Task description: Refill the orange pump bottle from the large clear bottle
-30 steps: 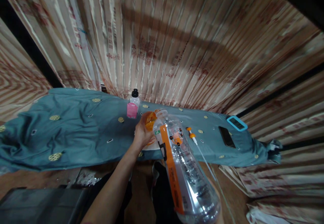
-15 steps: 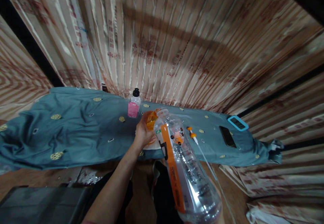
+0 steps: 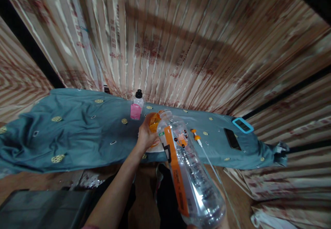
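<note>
left hand [image 3: 146,136] wrapped round small orange container [image 3: 154,122] above worktop [image 3: 77,136]. big clear bottle [image 3: 188,173] tilted, mouth touching orange container. right hand under bottle base, mostly hidden, grip cannot tell. pink-label bottle [image 3: 136,106] stands just behind.

Right hand: almost wholly hidden beneath the large clear plastic bottle with the orange label strip [image 3: 190,173]; only a sliver of skin shows at the bottom edge, grip not legible.
Small orange object [image 3: 154,122] in my left hand [image 3: 145,136]: mostly covered by my fingers [image 3: 141,129] and the bottle's neck; kind not readable.
White item under that hand: only an edge visible.
Bottle's label print: too small to read.
Dark flat panel [image 3: 43,208], lower left: cut by the edge.
Desk: entirely covered by the teal patterned cloth [image 3: 77,136].
</note>
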### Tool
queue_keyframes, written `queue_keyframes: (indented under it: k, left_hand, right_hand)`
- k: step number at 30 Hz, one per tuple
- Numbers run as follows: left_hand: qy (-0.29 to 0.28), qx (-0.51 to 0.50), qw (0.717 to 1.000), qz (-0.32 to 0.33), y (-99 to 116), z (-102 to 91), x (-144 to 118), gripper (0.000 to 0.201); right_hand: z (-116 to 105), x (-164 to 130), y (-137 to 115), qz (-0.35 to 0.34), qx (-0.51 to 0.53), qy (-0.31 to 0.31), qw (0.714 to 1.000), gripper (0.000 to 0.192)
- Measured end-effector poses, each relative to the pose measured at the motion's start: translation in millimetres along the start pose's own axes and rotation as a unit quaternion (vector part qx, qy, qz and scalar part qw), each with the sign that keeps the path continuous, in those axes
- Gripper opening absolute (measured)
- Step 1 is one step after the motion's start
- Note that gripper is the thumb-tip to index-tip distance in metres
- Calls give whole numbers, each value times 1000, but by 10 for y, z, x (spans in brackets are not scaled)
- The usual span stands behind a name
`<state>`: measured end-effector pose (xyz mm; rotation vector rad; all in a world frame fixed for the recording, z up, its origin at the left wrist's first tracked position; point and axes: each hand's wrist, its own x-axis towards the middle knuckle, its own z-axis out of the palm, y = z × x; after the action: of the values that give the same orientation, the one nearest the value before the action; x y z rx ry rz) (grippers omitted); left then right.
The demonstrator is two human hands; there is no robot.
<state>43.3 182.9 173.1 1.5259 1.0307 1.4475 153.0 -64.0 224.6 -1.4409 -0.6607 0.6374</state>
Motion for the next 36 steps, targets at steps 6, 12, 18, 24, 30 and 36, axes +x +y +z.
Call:
queue_keyframes:
  k: [6, 12, 18, 24, 30, 36]
  left_hand:
    - [15, -10, 1000, -7, 12, 0, -6, 62]
    - [12, -18, 1000, -15, 69, -6, 2, 58]
    - [15, -7, 1000, -19, 26, -3, 1, 59]
    - [15, -2, 1000, -18, 25, -7, -1, 59]
    - [12, 6, 999, -32, 41, 8, -13, 63]
    - [19, -9, 1000, -21, 56, 6, -3, 59]
  right_hand:
    - [-43, 44, 94, 3, -12, -4, 1000, 39]
    - [-125, 162, 190, 2, 1, 5, 1000, 47]
    - [-105, 276, 331, 29, 14, -3, 999, 35]
    - [-113, 176, 344, 73, 26, -17, 997, 36]
    - [-160, 311, 318, 86, 40, -1, 995, 36]
    - [-115, 185, 269, 76, 48, -5, 996, 30]
